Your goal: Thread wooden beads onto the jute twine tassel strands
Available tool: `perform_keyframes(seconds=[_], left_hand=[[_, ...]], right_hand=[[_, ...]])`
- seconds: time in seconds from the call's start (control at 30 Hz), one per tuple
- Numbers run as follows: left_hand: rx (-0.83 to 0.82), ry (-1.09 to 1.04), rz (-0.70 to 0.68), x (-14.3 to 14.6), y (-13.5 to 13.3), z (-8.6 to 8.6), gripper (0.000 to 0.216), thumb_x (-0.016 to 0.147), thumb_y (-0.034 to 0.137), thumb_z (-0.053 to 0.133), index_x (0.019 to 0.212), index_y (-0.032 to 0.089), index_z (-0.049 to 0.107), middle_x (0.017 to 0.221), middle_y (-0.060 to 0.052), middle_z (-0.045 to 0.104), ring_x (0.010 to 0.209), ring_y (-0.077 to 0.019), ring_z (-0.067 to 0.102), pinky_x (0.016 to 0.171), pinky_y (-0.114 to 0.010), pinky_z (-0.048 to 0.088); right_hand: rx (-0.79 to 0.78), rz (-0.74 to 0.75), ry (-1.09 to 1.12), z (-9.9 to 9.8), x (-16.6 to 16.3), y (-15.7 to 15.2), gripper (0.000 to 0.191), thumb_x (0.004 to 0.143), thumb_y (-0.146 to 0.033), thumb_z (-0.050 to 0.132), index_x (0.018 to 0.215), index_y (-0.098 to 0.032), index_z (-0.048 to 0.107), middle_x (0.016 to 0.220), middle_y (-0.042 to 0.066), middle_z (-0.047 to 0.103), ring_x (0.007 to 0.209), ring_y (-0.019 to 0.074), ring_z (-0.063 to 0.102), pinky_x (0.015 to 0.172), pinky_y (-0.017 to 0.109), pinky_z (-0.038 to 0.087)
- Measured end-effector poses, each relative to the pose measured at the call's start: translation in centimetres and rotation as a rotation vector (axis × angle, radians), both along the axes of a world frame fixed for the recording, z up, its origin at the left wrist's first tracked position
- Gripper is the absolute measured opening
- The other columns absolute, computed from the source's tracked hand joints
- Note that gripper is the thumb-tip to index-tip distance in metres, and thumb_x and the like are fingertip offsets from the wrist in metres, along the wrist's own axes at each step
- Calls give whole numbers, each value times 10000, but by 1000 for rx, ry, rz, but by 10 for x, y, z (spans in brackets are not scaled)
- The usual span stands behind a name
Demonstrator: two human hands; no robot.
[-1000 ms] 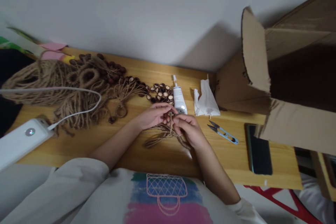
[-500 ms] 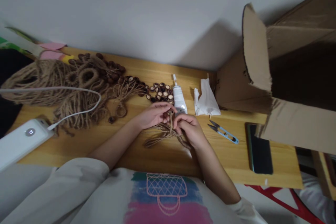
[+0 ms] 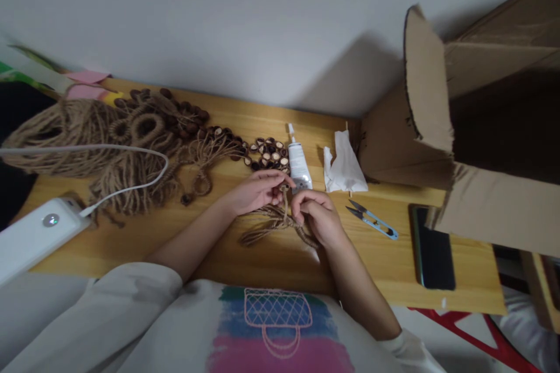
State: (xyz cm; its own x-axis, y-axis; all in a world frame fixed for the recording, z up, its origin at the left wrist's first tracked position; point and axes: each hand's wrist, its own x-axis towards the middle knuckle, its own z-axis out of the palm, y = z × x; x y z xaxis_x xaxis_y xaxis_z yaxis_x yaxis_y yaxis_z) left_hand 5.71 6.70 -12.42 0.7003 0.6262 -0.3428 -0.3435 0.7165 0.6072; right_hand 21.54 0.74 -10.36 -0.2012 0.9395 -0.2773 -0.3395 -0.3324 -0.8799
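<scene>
My left hand [image 3: 261, 191] is closed in a pinch on the upper end of a jute cord [image 3: 286, 204], where a small dark bead or knot shows at the fingertips. From there the cord hangs down to a knotted bundle with loose strands [image 3: 258, 233] spread left on the wooden table. A wrapped, coiled part of the cord [image 3: 307, 238] runs beneath my right hand [image 3: 321, 215]. That hand is closed, with thumb and curled index finger together right beside the cord; what sits between them is too small to make out. A white glue tube [image 3: 299, 164] lies just beyond both hands.
Brown nut-shell pieces [image 3: 271, 154] lie left of the tube. Jute rope [image 3: 65, 134] fills the left, near a white power bank [image 3: 39, 239] with a cable. Rightward are a white wrapper [image 3: 345, 163], blue thread snips [image 3: 378, 224], a phone [image 3: 433, 250] and a cardboard box [image 3: 394, 140].
My right hand's fingers have shifted very slightly to the right, away from the cord. My left hand keeps its place on the cord's upper end.
</scene>
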Motion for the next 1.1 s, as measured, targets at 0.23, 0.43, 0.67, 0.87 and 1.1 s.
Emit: perform_keyframes(seconds=[0.23,0.43,0.67,0.87,1.1], left_hand=[[2,5,6,0,0,0,261,719,327,754,818,92,698,583,-21,616,508,-74,554,511,-180,434],[2,10,6,0,0,-1,267,708,338,761,811,99,703,575,-21,617,499,-74,548,512,-185,434],[19,9,2,0,0,-2,227,755,315,716,827,101,692,573,-21,609,507,-79,548,523,-197,436],[32,19,-3,0,0,1,247,744,330,723,822,98,688,576,-24,614,498,-81,546,508,-196,421],[16,17,4,0,0,1,226,739,312,727,808,99,695,584,-27,620,499,-78,545,514,-196,435]], right_hand=[[24,9,39,0,1,0,145,663,-152,491,553,-171,584,447,-32,492,413,93,399,446,225,299],[18,8,82,0,1,-1,131,659,-179,499,546,-176,566,437,-28,487,404,100,395,441,233,293],[-24,-65,163,7,-1,1,114,620,-205,520,509,-191,542,403,-34,448,375,104,368,409,233,267],[3,-127,230,9,0,3,121,626,-199,510,505,-192,517,393,-36,403,368,96,341,391,229,240],[-50,-252,280,12,3,8,156,591,-251,535,460,-216,458,367,-60,295,363,97,243,396,236,191]])
